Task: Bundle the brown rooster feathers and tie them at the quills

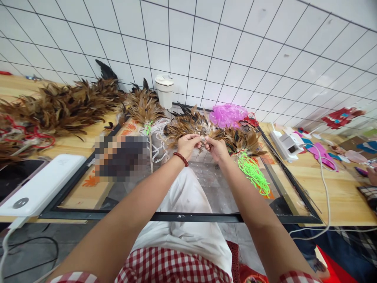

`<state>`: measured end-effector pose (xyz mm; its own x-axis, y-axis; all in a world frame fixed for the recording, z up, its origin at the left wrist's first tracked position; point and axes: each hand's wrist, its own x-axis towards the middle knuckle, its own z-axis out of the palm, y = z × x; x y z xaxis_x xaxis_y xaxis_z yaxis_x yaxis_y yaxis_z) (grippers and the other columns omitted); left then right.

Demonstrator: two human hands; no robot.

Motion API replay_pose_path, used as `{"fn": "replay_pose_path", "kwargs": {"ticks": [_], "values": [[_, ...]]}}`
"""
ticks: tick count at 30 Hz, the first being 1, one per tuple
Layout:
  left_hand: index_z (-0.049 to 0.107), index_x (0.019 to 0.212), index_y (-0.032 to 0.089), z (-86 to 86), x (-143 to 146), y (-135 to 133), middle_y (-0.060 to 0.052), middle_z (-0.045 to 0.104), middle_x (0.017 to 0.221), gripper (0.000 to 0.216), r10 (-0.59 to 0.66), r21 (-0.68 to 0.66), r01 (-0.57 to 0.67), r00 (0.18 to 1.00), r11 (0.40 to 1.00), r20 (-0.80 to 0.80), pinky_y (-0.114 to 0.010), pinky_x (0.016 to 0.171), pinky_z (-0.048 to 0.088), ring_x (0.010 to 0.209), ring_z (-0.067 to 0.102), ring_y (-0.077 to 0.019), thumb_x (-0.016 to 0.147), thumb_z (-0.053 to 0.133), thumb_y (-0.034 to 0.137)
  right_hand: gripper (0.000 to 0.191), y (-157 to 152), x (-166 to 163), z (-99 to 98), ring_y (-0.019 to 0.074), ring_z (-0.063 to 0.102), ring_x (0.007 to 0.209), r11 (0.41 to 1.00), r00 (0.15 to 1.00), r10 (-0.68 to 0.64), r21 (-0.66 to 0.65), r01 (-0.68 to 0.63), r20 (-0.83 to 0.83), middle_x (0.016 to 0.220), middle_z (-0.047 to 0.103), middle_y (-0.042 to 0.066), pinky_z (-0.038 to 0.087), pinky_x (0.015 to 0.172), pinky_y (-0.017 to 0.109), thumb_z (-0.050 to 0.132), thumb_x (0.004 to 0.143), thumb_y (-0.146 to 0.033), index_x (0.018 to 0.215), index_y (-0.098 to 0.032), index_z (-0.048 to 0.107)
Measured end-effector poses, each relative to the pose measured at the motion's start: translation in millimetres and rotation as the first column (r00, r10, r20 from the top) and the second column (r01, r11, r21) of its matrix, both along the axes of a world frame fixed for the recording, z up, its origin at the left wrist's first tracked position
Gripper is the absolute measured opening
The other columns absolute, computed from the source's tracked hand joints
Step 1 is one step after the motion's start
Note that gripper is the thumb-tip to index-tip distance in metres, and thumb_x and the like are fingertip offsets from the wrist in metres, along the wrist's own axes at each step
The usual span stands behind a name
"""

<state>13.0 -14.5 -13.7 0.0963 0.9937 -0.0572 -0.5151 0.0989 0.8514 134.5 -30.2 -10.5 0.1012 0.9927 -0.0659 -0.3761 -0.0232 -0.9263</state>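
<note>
My left hand [189, 147], with a dark red bead bracelet [180, 159] on its wrist, meets my right hand [216, 148] over the glass-topped frame. Fingertips of both are pinched together around something small and pale, too small to name. Just behind them lies a pile of brown and black feathers [188, 125], partly covered by my fingers. To the right of my right hand are more brown feathers [244, 140] and a bundle of bright green cord [253, 175]. White strips [159, 135] lie left of my left hand.
A white lidded cup [165, 90] stands by the tiled wall. Pink plastic [228, 114] is behind the feathers. Feather bunches [64, 104] and a white power bank [44, 184] are left; a white power strip [285, 144] is right. Another person's hand [372, 175] shows at far right.
</note>
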Motion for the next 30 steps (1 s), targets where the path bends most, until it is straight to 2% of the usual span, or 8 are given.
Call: {"fn": "replay_pose_path", "kwargs": {"ticks": [5,7,11,17,21,24,27,30], "values": [[0.065,0.087,0.013,-3.0,4,-2,0.000,0.066,0.075,0.033,-0.106,0.101,0.093,0.986,0.991,0.132,-0.021,0.066,0.049,0.064,0.061,-0.0067,0.057,0.081,0.016,0.021,0,-10,5.8,0.0032,0.046,0.043,0.998,0.975,-0.053,-0.054,0.042,-0.217,0.051,0.057,-0.004,0.037,0.040,0.014,0.079,0.064,-0.020,0.065,-0.015,0.058],[0.067,0.085,0.013,-5.3,7,-3,0.000,0.065,0.072,0.031,-0.146,0.139,0.129,0.982,0.982,0.118,-0.020,0.064,0.048,0.062,0.059,-0.0060,0.059,0.081,0.021,0.019,-1,-14,7.4,0.0021,0.046,0.043,0.996,0.951,-0.056,-0.083,0.032,-0.304,0.052,0.057,-0.005,0.038,0.040,0.012,0.076,0.068,-0.016,0.069,-0.016,0.057],[0.070,0.078,0.012,-7.3,10,-4,0.002,0.061,0.063,0.023,-0.105,0.129,0.093,0.990,0.987,0.091,-0.017,0.056,0.044,0.055,0.054,-0.0040,0.064,0.078,0.029,0.017,-2,-20,7.0,0.0016,0.046,0.043,0.994,0.930,-0.016,-0.109,-0.026,-0.367,0.052,0.056,-0.006,0.039,0.040,0.010,0.073,0.072,-0.015,0.071,-0.016,0.056],[0.073,0.090,0.012,-3.1,4,-5,0.002,0.057,0.059,0.033,-0.110,0.137,0.106,0.994,0.985,0.025,-0.018,0.046,0.039,0.047,0.048,-0.0044,0.065,0.077,0.034,0.020,-3,-20,4.9,0.0015,0.045,0.042,0.980,0.953,0.076,-0.155,-0.126,-0.292,0.054,0.056,-0.005,0.036,0.038,0.011,0.075,0.069,-0.018,0.068,-0.015,0.055],[0.073,0.086,0.012,0.6,2,-4,0.000,0.061,0.059,0.032,-0.112,0.157,0.114,0.993,0.981,-0.022,-0.021,0.049,0.042,0.049,0.052,-0.0072,0.065,0.077,0.036,0.025,0,-8,1.9,0.0040,0.045,0.043,0.969,0.983,0.170,-0.168,-0.180,-0.071,0.055,0.057,-0.003,0.033,0.038,0.015,0.079,0.062,-0.026,0.070,-0.015,0.059],[0.072,0.075,0.013,2.7,5,-2,-0.003,0.068,0.071,0.022,-0.026,0.231,0.030,0.999,0.973,-0.018,-0.022,0.066,0.047,0.068,0.061,-0.0107,0.067,0.076,0.034,0.032,5,5,-0.9,0.0068,0.047,0.049,1.000,0.978,0.015,-0.001,-0.015,0.207,0.058,0.058,-0.003,0.036,0.043,0.019,0.083,0.054,-0.030,0.074,-0.016,0.062],[0.067,0.067,0.013,3.6,9,-2,-0.002,0.065,0.064,0.020,-0.003,0.255,0.010,1.000,0.967,-0.026,-0.022,0.069,0.047,0.067,0.061,-0.0099,0.071,0.073,0.032,0.035,8,17,-1.4,0.0112,0.057,0.071,0.934,0.934,-0.242,0.323,0.152,0.262,0.081,0.065,0.000,0.048,0.067,0.025,0.080,0.058,-0.035,0.086,-0.019,0.066],[0.064,0.066,0.012,3.6,10,-5,0.002,0.058,0.055,0.022,-0.087,0.224,0.091,0.996,0.970,-0.028,-0.022,0.060,0.046,0.055,0.057,-0.0087,0.072,0.072,0.032,0.036,7,23,0.6,0.0162,0.058,0.096,0.885,0.937,-0.234,0.456,0.095,0.260,0.104,0.066,0.003,0.045,0.088,0.032,0.074,0.066,-0.040,0.098,-0.024,0.068]]}}
